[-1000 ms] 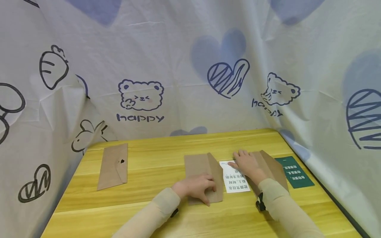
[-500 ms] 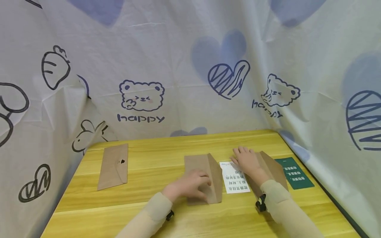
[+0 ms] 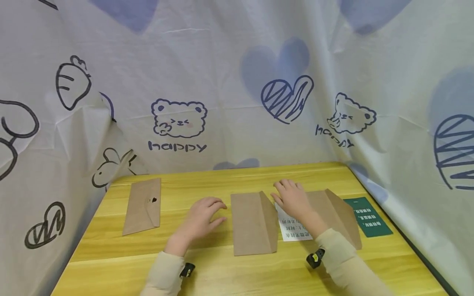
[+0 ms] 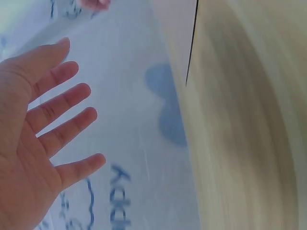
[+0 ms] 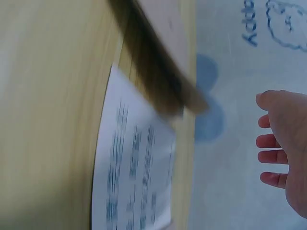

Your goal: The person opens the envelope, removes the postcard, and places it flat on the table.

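Observation:
My left hand (image 3: 201,218) is over the table just left of a brown paper envelope (image 3: 247,224) with its flap raised on the right side. In the left wrist view its fingers are spread and nothing is in them. My right hand (image 3: 294,200) hovers over a white printed card (image 3: 294,227), covering the card's upper part in the head view. Its fingers are relaxed and hold nothing in the right wrist view. Under the right forearm lies a second brown envelope (image 3: 338,213), flap also raised. A dark green printed card (image 3: 370,218) lies at its right.
A closed brown envelope (image 3: 142,207) with a small black mark lies at the table's far left. The yellow wood-grain table (image 3: 192,183) ends against a white printed curtain (image 3: 222,82), which hangs behind and on both sides.
My left hand has come off the middle envelope and moved left. The right hand has shifted left from the right envelope to above the white card. The envelopes and cards stay in place.

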`<state>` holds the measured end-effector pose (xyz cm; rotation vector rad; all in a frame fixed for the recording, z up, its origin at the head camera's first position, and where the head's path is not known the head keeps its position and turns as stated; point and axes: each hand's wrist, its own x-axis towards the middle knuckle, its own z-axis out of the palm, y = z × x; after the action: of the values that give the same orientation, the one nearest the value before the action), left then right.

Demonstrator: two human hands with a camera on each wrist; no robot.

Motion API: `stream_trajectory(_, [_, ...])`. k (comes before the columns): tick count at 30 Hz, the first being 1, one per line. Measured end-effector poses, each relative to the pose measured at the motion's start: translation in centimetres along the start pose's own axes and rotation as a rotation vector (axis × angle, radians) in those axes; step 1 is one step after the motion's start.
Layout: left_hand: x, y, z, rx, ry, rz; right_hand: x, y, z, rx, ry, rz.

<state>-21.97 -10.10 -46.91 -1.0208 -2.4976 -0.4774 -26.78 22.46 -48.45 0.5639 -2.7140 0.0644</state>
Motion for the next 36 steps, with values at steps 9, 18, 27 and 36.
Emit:
stream_trajectory(9, [-3.4,-4.0,-2.4,0.043,0.159,-0.176,0.8,-5.5,0.6,0.039,0.038,-0.128])
stream_trajectory(18, [-7.2,-7.9,-3.9,0.029,0.227,-0.405,1.9,-11.1,1.0,0.089,-0.039,-0.255])
stream_trajectory(27, [-10.8,-10.5,-5.6,0.064,0.172,-0.616,2.9,-16.6,1.6,0.130,-0.162,-0.388])
stream_trajectory(36, [-14.1,-12.5,-6.8,0.073,-0.064,-0.808,4.2,-21.0,3.7,0.069,-0.254,-0.461])
